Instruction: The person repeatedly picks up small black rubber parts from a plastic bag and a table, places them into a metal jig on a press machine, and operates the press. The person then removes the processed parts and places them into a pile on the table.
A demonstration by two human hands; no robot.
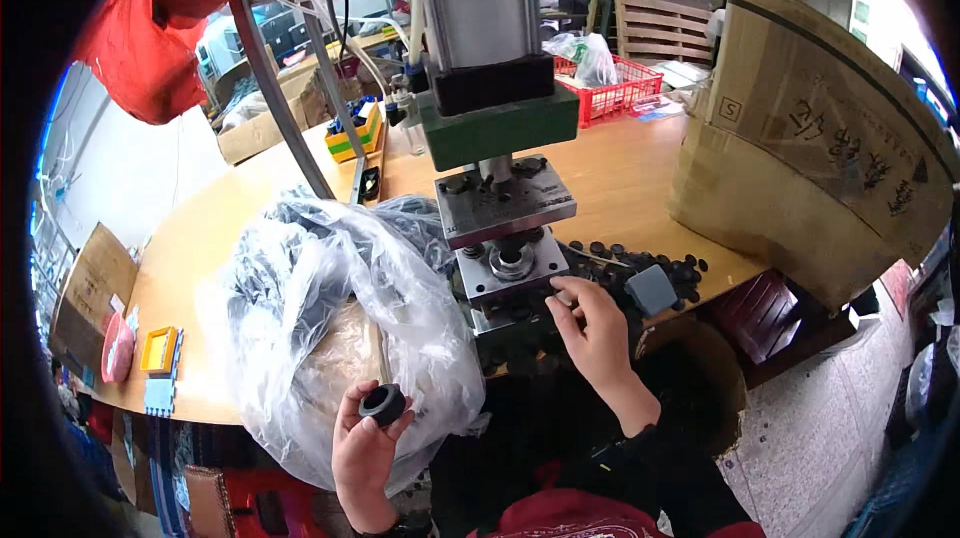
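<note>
My left hand (362,453) holds a black ring-shaped part (388,418) between thumb and fingers, its round hollow facing up. It hovers over the near side of a clear plastic bag (330,268). Closed at the fingertips, my right hand (600,338) is beside the right front corner of the lower die plate (485,292) of a press. What its fingers pinch, if anything, is too small to make out. A round metal seat (511,262) sits on that plate, under the raised upper die plate (505,206). Above it stands the green press block (500,128).
Several small black round pieces (690,273) lie right of the die, around a grey block (650,290). A large cardboard box (800,148) stands at the right, a red basket (625,93) behind. At the left is a small yellow tray (159,350); a red bundle (150,48) hangs above.
</note>
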